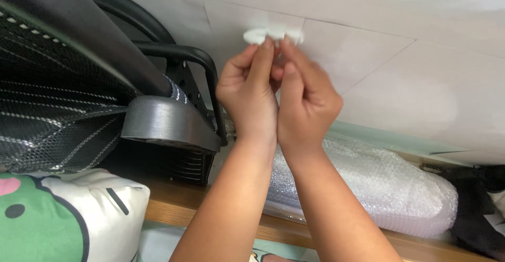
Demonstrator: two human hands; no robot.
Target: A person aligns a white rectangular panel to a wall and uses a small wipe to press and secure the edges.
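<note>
Both hands share the grip: the left hand (pixel 247 96) and the right hand (pixel 307 101) are raised side by side, touching along the thumbs' side, and their fingertips (pixel 268 43) pinch the lower edge of a small white disc (pixel 271 34). Each hand is clenched on that disc, the left with forefinger and thumb up against it, the right with its fingers curled just beside. The disc lies flat against the pale tiled wall (pixel 400 78), near a seam between tiles; whether it sticks there yet or is only held there cannot be told, as it is blurred. By the look of it, the step in hand is pressing or setting the disc onto the wall; a next move would call for firm, even pressure from both thumbs and a steady hold so it does not slide off the seam. Left of the hands stands a black mesh chair (pixel 79 99), its armrest (pixel 179 54) close to the left wrist. Below the forearms a roll of bubble wrap (pixel 379 183) lies on a wooden shelf (pixel 173 204), near its front edge, and a green-and-white cushion (pixel 58 214) sits at lower left.
</note>
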